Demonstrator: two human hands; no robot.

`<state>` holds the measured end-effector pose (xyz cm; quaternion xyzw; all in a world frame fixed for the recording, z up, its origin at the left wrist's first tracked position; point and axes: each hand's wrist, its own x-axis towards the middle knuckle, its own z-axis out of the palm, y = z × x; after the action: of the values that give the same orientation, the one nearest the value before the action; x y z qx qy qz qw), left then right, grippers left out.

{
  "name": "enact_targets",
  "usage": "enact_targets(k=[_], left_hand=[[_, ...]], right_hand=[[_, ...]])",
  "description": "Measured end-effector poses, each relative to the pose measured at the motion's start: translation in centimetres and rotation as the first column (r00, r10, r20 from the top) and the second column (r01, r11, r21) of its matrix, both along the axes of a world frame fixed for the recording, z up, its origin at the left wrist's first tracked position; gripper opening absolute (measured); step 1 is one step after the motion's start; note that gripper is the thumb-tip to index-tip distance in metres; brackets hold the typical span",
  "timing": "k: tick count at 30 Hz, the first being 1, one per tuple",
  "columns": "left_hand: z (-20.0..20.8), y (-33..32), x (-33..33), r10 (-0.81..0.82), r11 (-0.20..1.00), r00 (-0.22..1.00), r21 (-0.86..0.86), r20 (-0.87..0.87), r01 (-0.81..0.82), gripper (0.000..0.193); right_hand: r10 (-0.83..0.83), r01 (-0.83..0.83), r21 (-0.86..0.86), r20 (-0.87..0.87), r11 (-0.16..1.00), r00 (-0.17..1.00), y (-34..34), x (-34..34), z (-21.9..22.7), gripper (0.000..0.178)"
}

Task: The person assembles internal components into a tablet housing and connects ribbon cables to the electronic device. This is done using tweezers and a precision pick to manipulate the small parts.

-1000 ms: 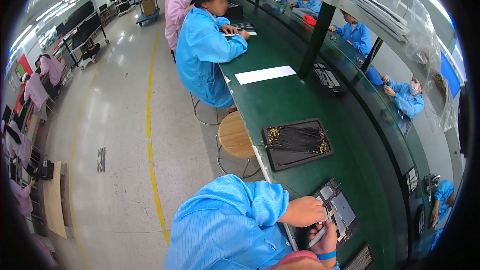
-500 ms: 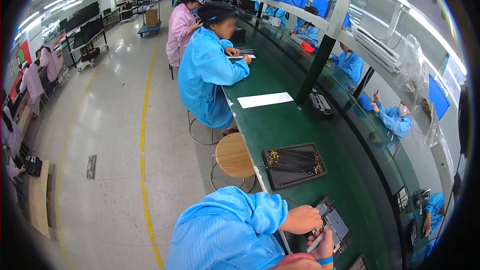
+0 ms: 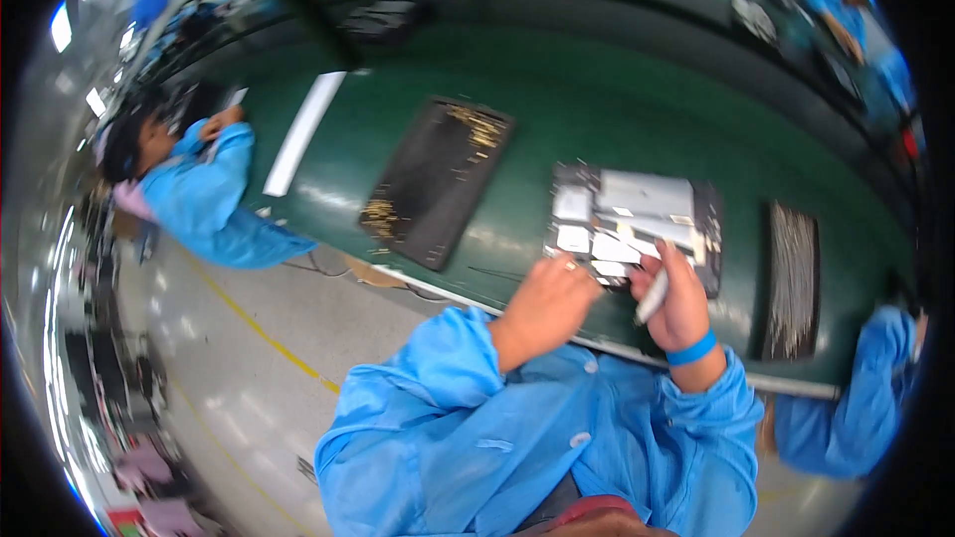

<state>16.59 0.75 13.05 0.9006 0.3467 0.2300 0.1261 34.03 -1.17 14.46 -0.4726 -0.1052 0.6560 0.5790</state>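
In front of me lies an opened electronic device (image 3: 647, 194), dark-edged with silver and white panels inside. My left hand (image 3: 547, 303) is at its near left corner, fingers pinched together. A thin black cable (image 3: 492, 272) trails from that hand toward the left; the fingertips are blurred. My right hand (image 3: 681, 308), with a blue band at the wrist, grips a white pen-shaped tool (image 3: 653, 296) over the near edge of the device. The tool's tip cannot be made out. Left of the device is a black tray (image 3: 430, 174) holding black cables with gold-coloured ends.
The green tabletop (image 3: 537, 129) bears a white strip (image 3: 303, 134) farther left and a dark tray of thin grey strands (image 3: 793, 278) at right. A co-worker in blue (image 3: 214, 194) sits at left; a blue sleeve (image 3: 856, 398) shows at right. A dark post (image 3: 298, 5) rises behind.
My view has swung down and to the right, bringing the device and both hands toward the middle. Both hands remain at the device's near side, the white tool still in my right.
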Motion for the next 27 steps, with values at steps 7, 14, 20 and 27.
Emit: enact_targets(k=[7, 14, 20, 27], left_hand=[[-1.4, -0.1, 2.0, 0.012, 0.999, 1.000, 0.039, 0.013, -0.013, 0.016], [-1.6, -0.4, 1.4, 0.036, 0.999, 0.999, -0.024, -0.001, -0.036, 0.018], [-1.8, -0.5, 1.4, 0.078, 0.997, 0.996, 0.001, -0.036, -0.078, 0.020], [-1.9, -0.4, 1.5, 0.074, 0.997, 0.997, -0.028, -0.010, -0.074, 0.022]], right_hand=[[-0.235, 0.165, 0.203, 0.398, 0.965, 0.887, -1.0, 1.0, -1.4, 0.040], [-0.177, -0.065, 0.367, 0.586, 0.928, 0.791, -1.1, -0.2, -3.1, 0.034], [-0.194, -0.149, 0.431, 0.654, 0.890, 0.731, -0.4, -1.2, -3.8, 0.030], [-0.219, -0.129, 0.434, 0.663, 0.892, 0.716, -0.4, -1.2, -4.2, 0.029]])
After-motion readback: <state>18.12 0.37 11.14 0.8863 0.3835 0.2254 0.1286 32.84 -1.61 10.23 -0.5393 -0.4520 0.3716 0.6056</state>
